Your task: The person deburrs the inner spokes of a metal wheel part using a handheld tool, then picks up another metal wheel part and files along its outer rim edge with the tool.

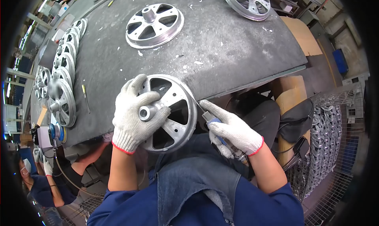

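Observation:
A spoked metal wheel (pixel 178 130) is held tilted at the table's near edge, its hub facing me. My left hand (pixel 136 113), in a white knitted glove, grips it with the fingers around the hub and over the spokes. In my right hand (pixel 233 131), also gloved, is a tool with a blue and grey body (pixel 208 117). The tool's thin tip reaches the wheel's right rim; whether it touches cannot be made out. My right index finger lies stretched along the tool.
On the dark table (pixel 221 68) lie another wheel (pixel 154 26), two more at the far edge, a row of wheels (pixel 65 68) at left and a thin screwdriver-like tool (pixel 85 98). A co-worker (pixel 51 186) sits at lower left. A wire basket (pixel 321 147) of metal parts stands at right.

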